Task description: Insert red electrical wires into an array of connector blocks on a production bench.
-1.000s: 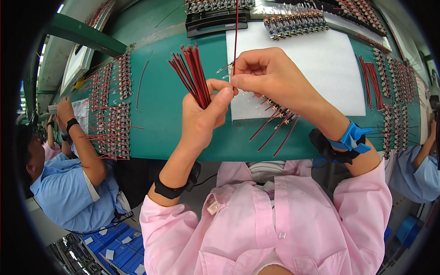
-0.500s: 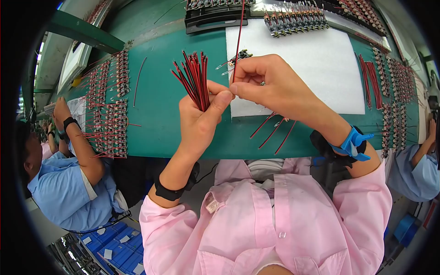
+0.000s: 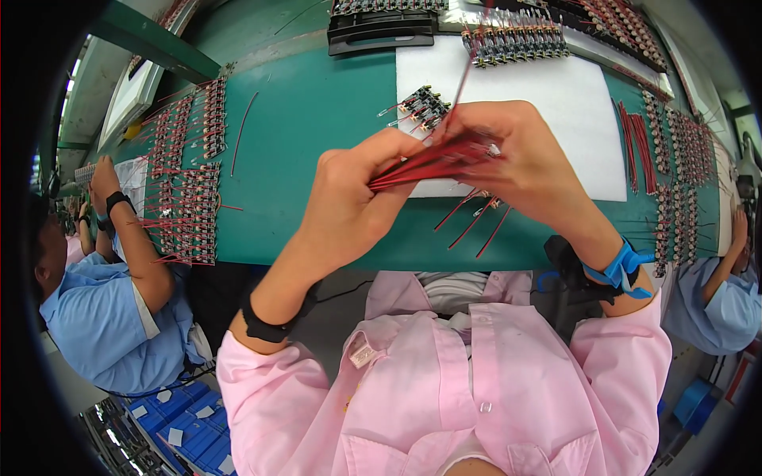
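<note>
Red wires [image 3: 429, 163], a thin bundle, lie nearly level between both hands above the green desk [image 3: 317, 119]: the left hand [image 3: 349, 198] has its grip clamped on the near ends, and the right hand [image 3: 508, 155] has its fingers closed round the far ends. Below the right grip a few loose red wires [image 3: 472, 222] rest on the white mat [image 3: 556, 103], and just beyond it sits a small circuit board cluster [image 3: 425, 107]. The step in hand looks like evening up or sorting the bundle; separating one wire would call for the left grip to hold firm while the right loosens slightly.
</note>
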Demonstrator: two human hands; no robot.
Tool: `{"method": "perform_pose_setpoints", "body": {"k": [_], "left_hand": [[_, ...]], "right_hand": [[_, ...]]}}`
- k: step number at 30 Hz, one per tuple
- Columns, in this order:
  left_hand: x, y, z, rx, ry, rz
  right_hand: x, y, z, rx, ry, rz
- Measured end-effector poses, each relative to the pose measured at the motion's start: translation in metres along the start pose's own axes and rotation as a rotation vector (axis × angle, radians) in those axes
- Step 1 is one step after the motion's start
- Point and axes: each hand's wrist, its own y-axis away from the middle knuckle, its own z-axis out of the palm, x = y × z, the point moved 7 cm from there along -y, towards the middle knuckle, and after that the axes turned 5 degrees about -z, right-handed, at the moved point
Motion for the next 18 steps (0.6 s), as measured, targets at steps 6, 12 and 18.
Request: {"method": "perform_pose_setpoints", "body": {"k": [6,12,18], "left_hand": [[0.001,-0.037,-0.01,-0.132,-0.245,-0.004],[-0.044,-0.081,-0.01,-0.179,-0.587,-0.191],[-0.069,-0.091,0.003,-0.24,-0.634,-0.276]], "right_hand": [[0.01,0.032,-0.035,0.198,-0.033,0.17],[0.041,0.104,-0.06,0.369,0.318,0.265],[0.075,0.136,-0.033,0.488,-0.283,0.502]]}}
